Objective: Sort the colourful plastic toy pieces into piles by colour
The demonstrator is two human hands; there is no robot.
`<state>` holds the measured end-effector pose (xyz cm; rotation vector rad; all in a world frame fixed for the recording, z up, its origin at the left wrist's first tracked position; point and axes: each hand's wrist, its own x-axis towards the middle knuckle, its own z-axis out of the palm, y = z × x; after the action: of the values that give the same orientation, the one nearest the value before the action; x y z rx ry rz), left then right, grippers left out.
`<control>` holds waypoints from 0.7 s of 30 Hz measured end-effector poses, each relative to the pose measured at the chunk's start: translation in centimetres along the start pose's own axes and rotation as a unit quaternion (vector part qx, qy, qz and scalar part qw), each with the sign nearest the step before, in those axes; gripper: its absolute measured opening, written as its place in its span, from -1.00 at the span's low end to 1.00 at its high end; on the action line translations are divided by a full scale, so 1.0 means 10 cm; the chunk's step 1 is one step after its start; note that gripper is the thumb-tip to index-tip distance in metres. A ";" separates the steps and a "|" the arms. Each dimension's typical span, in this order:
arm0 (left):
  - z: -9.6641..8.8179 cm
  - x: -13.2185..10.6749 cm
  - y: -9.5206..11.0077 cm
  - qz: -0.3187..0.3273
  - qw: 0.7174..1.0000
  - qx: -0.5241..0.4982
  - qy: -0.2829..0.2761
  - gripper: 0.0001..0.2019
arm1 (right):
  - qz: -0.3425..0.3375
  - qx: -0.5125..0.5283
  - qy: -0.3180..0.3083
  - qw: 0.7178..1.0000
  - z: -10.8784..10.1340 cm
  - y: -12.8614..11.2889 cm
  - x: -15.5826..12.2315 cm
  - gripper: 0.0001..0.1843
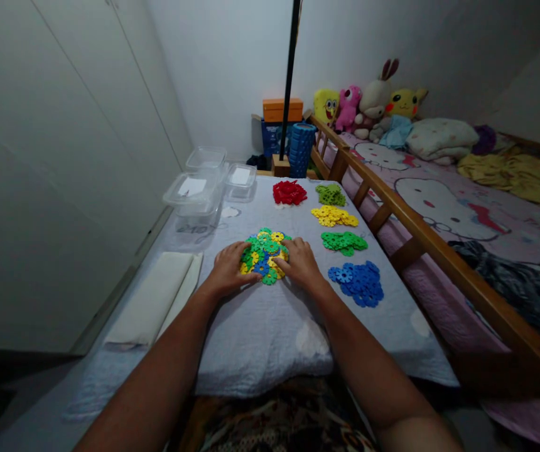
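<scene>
A mixed pile of green, yellow and blue plastic snowflake discs [264,256] lies in the middle of the cloth-covered table. My left hand [228,269] rests against its left side, fingers curved round the far edge and thumb along the near edge. On the opposite side, my right hand [302,261] touches the pile with its fingers and thumb apart. Both hands are open and cup the heap between them. To the right are sorted heaps of blue discs [359,284], green discs [344,242], yellow discs [334,216] and light green discs [331,194].
A heap of red pieces [289,193] sits further back. Clear plastic containers [194,194] stand at the back left, nearer me a folded cream cloth [152,301]. A wooden bed rail [411,216] borders the right side. Behind the table rises a black pole [289,75].
</scene>
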<state>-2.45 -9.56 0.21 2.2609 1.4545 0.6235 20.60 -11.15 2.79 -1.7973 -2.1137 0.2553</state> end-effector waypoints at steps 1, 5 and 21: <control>0.00 0.00 0.00 0.001 1.000 0.001 -0.001 -0.19 | 0.003 0.007 0.010 1.000 0.04 -0.01 0.01 -0.40; 0.01 0.01 0.00 0.002 1.000 0.004 0.001 -0.18 | 0.011 0.017 0.031 0.999 0.15 -0.05 0.05 -0.38; 0.01 0.00 0.00 0.005 1.000 0.011 0.007 -0.17 | 0.024 0.030 0.051 0.998 0.23 -0.04 0.09 -0.57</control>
<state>-2.37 -9.54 0.12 2.2875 1.4637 0.6303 19.23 -10.12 0.96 -1.7902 -1.9744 0.2325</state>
